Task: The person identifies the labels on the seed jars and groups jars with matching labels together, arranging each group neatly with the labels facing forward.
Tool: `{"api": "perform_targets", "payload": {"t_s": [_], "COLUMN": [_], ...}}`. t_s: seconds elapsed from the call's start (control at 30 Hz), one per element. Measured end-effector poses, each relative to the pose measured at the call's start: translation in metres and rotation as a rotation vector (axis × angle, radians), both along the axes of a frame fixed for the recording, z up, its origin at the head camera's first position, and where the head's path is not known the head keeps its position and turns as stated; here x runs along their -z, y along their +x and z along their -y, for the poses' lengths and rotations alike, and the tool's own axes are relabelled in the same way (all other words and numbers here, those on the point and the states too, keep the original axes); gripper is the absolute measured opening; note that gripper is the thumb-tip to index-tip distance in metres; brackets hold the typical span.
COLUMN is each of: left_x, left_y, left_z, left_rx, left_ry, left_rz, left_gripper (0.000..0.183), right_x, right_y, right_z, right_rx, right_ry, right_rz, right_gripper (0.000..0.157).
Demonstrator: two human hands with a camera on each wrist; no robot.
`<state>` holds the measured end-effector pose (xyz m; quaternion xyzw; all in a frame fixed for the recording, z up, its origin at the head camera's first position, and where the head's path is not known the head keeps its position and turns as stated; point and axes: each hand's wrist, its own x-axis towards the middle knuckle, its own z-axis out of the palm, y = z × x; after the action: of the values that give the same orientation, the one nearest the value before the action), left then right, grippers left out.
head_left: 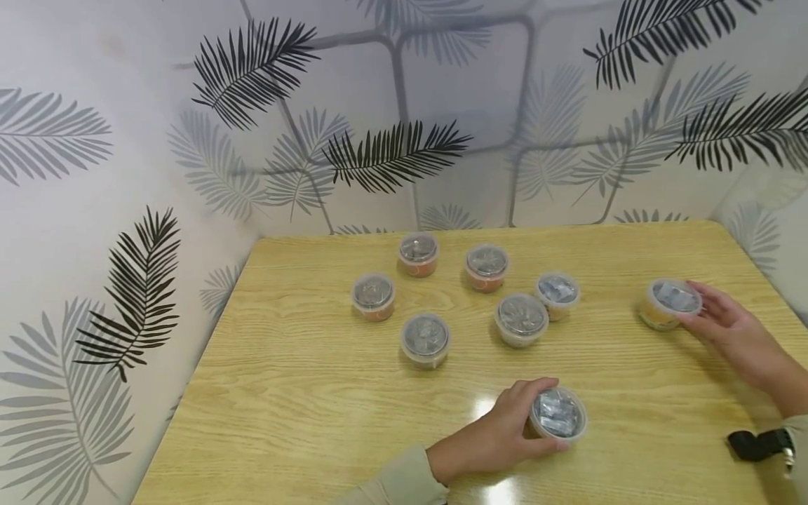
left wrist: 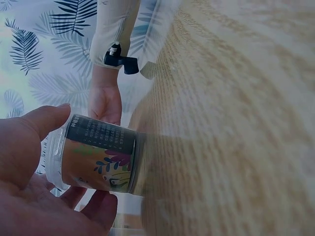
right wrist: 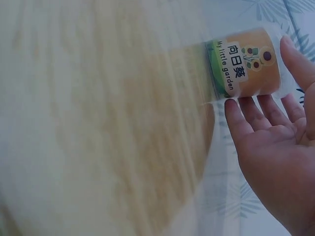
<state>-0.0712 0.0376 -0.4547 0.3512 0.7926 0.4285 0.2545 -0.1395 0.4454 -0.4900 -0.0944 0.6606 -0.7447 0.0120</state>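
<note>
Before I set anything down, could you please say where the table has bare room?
The table is bare along its left side, up to the loose tubs, and in the back right corner, beyond the right hand. Those tubs crowd the back middle.

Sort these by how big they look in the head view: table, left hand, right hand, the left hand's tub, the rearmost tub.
1. Table
2. Left hand and right hand: too alike to rank
3. Left hand's tub
4. Rearmost tub; being farther away may shrink it

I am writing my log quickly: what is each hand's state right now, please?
Left hand: holding the nearest tub.
Right hand: holding the rightmost tub.
</note>
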Motion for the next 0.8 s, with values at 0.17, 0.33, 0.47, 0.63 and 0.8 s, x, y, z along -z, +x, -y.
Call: {"api": "perform_targets", "payload": {"t_s": [0.17, 0.33, 0.47, 0.63, 0.8], "left_x": [-0.001, 0.000, 0.001, 0.001, 0.001], "left_y": [-0.001, -0.002, -0.002, -0.002, -0.002], "left_z": [0.000, 0.000, 0.001, 0.001, 0.000], "left_rx": [-0.009, -0.014, -0.016, -0.016, -0.024], "left_ry": [0.003, 0.009, 0.007, 0.008, 0.008], "left_rz": [-0.010, -0.009, -0.005, 0.003, 0.022], "left_gripper": [0.073, 0.073, 0.072, 0.073, 0.073], "right_x": [-0.002, 0.001, 0.006, 0.013, 0.016], "right_y": [0.000, -0.002, -0.004, -0.007, -0.011], "right_z": [-0.011, -0.025, -0.035, -0.047, -0.053], "right_rx": [-0.040, -0.097, -0.100, -0.091, -0.102], "right_ry": [-0.011, -0.115, -0.112, -0.167, -0.230], "right_rz": [0.002, 0.009, 0.026, 0.012, -0.014], "right_gripper": [0.062, 0.064, 0.066, 0.066, 0.065]}}
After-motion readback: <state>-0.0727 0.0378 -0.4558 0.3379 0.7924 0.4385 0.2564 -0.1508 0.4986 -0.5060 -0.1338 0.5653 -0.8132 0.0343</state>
